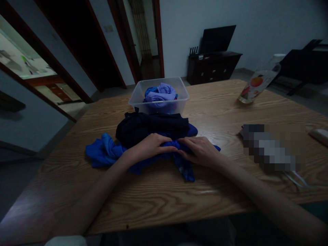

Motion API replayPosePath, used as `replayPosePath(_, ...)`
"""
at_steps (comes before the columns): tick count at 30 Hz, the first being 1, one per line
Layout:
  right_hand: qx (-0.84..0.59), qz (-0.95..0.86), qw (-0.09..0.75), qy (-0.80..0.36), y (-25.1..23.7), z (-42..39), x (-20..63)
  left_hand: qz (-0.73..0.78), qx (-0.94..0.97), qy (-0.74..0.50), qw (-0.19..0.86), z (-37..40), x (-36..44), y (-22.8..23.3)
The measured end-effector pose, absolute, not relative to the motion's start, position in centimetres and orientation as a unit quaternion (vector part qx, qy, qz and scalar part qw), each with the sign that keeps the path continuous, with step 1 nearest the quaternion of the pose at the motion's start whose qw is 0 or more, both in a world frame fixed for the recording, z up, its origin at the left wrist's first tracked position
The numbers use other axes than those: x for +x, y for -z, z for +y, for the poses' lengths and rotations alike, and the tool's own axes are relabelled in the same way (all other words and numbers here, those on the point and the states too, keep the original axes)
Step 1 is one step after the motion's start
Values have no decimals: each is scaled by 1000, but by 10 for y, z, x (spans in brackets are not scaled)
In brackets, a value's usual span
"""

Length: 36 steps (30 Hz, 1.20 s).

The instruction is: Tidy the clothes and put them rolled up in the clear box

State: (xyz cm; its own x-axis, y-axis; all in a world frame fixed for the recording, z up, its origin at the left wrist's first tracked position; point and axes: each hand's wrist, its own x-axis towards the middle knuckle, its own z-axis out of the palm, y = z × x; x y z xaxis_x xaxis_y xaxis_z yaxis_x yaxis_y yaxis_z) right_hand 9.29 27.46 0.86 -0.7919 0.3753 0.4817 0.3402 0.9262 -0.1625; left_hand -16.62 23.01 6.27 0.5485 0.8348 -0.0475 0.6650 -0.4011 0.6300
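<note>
A bright blue garment (106,152) lies bunched on the table, its left part spread out and a darker patterned flap (185,167) hanging toward me. My left hand (153,146) pinches the cloth near its middle between thumb and fingers. Close beside it, my right hand (198,149) grips the same gathered fabric, and the fingertips of both hands almost meet. Just behind lies a dark navy garment (151,124), folded into a loose heap and touching the blue cloth. What the fingers cover of the fabric is hidden.
Behind the clothes stands a clear plastic bin (133,99) with purple and blue clothes (164,93) inside. A clear bottle (261,82) with a fruit label stands at the right rear of the wooden table (143,205). Nearer on the right lies a blurred-out item (271,150) with a white cord.
</note>
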Motion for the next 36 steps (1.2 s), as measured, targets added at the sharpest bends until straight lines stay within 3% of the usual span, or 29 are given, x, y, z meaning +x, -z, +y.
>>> replayPosePath(7,-212,-927,207,-228,-15,277,91,466,881,-56,60,223,-156,-68)
replayPosePath(10,-195,-914,225,-276,-15,281,90,456,887,-55,34,224,-156,-65)
replayPosePath(16,-195,-912,274,-237,-8,285,90,470,870,-104,107,226,-161,-64)
replayPosePath(26,-153,-937,314,4,-7,278,92,476,824,-126,281,225,-166,-68)
replayPosePath(36,-160,-936,312,-17,-13,274,93,436,792,-151,399,228,-165,-67)
